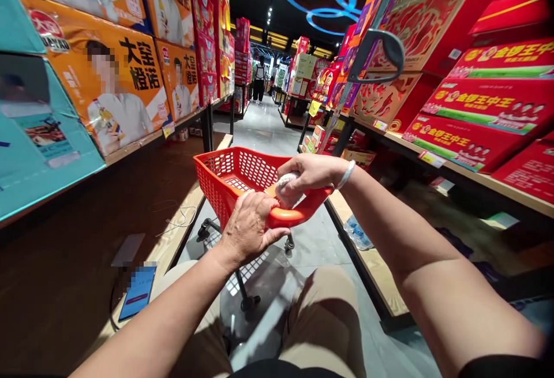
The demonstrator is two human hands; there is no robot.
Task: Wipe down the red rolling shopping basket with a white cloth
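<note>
In front of my knees stands a red plastic shopping cart (216, 190) on dark legs with casters. My left hand (249, 225) is wrapped over the near rim, by the left end of the orange-red handle (288, 216). A crumpled whitish cloth (287, 184) is bunched in my right hand (311, 171), which presses it against the inner side of the handle. The wrist of that hand wears a pale band. The cart's basket shows no goods in its visible part.
Shelves of boxed drinks (121, 78) line the left; red gift boxes (480, 107) fill the right. A phone (137, 292) and a cable lie on the low left ledge. A blue-white plastic pack (358, 234) sits on the right ledge. A person (259, 78) stands far down the aisle.
</note>
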